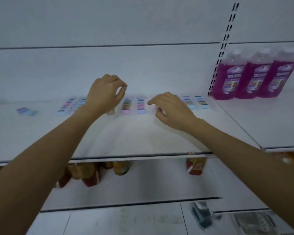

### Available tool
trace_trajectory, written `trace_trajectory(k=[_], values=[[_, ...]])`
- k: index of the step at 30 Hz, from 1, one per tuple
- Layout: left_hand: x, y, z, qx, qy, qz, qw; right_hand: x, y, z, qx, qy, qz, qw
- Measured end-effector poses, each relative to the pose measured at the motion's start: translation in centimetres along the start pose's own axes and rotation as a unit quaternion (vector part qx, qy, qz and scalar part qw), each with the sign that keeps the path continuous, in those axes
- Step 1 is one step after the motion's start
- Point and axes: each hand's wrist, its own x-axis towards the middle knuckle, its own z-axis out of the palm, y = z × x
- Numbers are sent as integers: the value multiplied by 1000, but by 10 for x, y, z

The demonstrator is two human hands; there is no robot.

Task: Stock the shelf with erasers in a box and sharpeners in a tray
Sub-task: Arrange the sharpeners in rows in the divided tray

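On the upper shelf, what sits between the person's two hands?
In the head view, two eraser rows lie between the left hand and right hand: the pink-fronted row and the blue-fronted row.

Eraser rows [140,106]: six in plain view. A seventh row [111,112] shows partly behind the left hand [105,93]. Pink eraser [157,107] between the fingers of the right hand [171,110]: one. Loose eraser [26,111]: one. Purple bottles [257,77]: three. Red carton [195,165]: one. Jars [120,167] on the lower shelf: blurred, count unclear. Hands: two.
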Motion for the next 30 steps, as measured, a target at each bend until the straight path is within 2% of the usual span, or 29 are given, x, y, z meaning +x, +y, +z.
trace_trajectory(k=[7, 14, 21, 30], values=[[-75, -88, -86, 45, -23, -75, 996, 38, -136, 31, 28, -66, -53, 996], [-129, -139, -123, 12, -28, -125, 992, 53, -218, 50, 53, -105, -51, 992], [-136, -169, -123, -40, -5, -163, 986, 78, -231, 61, 48, -119, -56, 990], [-138, -216, -97, -53, -56, -221, 972, 144, -211, 97, 138, -81, -16, 987]])
